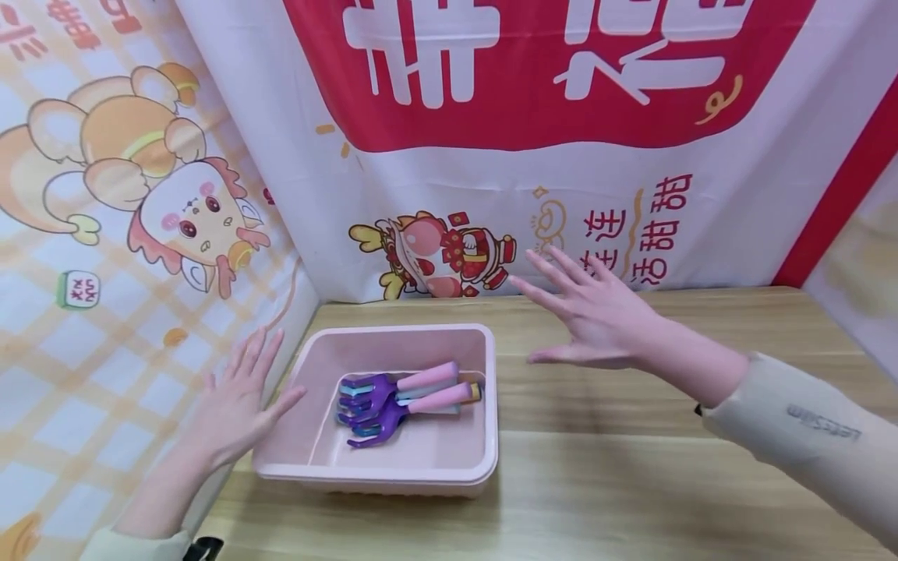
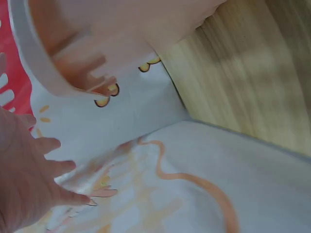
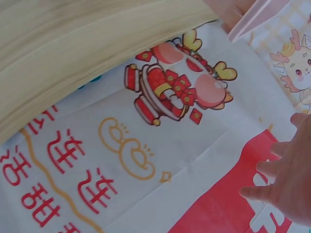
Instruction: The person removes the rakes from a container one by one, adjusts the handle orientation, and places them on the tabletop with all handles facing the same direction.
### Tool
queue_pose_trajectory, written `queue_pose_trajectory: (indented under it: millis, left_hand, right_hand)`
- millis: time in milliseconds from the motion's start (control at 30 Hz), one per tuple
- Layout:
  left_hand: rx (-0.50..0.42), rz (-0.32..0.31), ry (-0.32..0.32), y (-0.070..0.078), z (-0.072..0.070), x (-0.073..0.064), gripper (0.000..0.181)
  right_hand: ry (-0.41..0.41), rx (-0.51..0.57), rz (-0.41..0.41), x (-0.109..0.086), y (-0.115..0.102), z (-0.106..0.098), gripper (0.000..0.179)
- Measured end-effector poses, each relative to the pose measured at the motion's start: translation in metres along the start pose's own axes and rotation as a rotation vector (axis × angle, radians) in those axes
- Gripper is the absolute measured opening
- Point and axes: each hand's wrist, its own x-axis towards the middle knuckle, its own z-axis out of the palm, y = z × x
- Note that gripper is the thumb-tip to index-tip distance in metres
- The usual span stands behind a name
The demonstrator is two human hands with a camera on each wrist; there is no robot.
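Observation:
A pale pink plastic bin (image 1: pixel 379 473) stands on the wooden table. Inside lie several small garden hand rakes: purple heads (image 1: pixel 379 389) with pink handles (image 1: pixel 438 397) show on top, and blue-green ones lie partly hidden underneath. My left hand (image 1: pixel 242 401) hovers by the bin's left side with fingers spread and nothing held; whether it touches the rim I cannot tell. To the right of the bin, my right hand (image 1: pixel 596 319) is raised above the table, fingers spread and palm bare. Both wrist views show the hands' fingers apart, with part of the bin (image 2: pixel 39 48) nearby.
The wooden table (image 1: pixel 631 467) extends to the right of the bin and in front of it. A printed white and red cloth (image 1: pixel 561 164) hangs behind. Another cloth with a checked pattern (image 1: pixel 91 351) walls off the left side, close to my left hand.

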Motion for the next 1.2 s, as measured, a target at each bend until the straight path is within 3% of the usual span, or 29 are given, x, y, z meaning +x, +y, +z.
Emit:
queue_pose_trajectory:
  millis: [167, 233, 533, 733, 833, 1033, 1200]
  left_hand:
    - [-0.299, -0.035, -0.067, -0.016, 0.006, 0.001, 0.082]
    - [-0.379, -0.035, -0.083, -0.022, 0.008, 0.001, 0.081]
    - [-0.583, -0.032, -0.104, -0.037, 0.024, -0.003, 0.082]
    - [-0.745, -0.017, -0.153, -0.043, 0.038, -0.005, 0.079]
    - [-0.837, 0.012, -0.146, -0.044, 0.045, -0.008, 0.074]
    - [-1.01, 0.008, -0.122, -0.047, 0.055, -0.012, 0.064]
    - [-1.089, 0.008, -0.139, -0.045, 0.059, -0.012, 0.061]
  right_hand:
    - [-0.019, 0.041, -0.043, 0.015, -0.011, 0.002, 0.095]
    - [-0.034, 0.059, -0.061, 0.021, -0.015, 0.003, 0.094]
    - [-0.04, 0.12, -0.171, 0.056, -0.028, 0.0, 0.096]
    - [-0.112, 0.343, -0.144, 0.07, -0.039, 0.006, 0.097]
    - [-0.132, 0.443, -0.143, 0.077, -0.043, 0.014, 0.097]
    - [-0.118, 0.579, -0.169, 0.09, -0.045, 0.03, 0.097]
    - [-0.126, 0.7, -0.173, 0.101, -0.045, 0.039, 0.098]
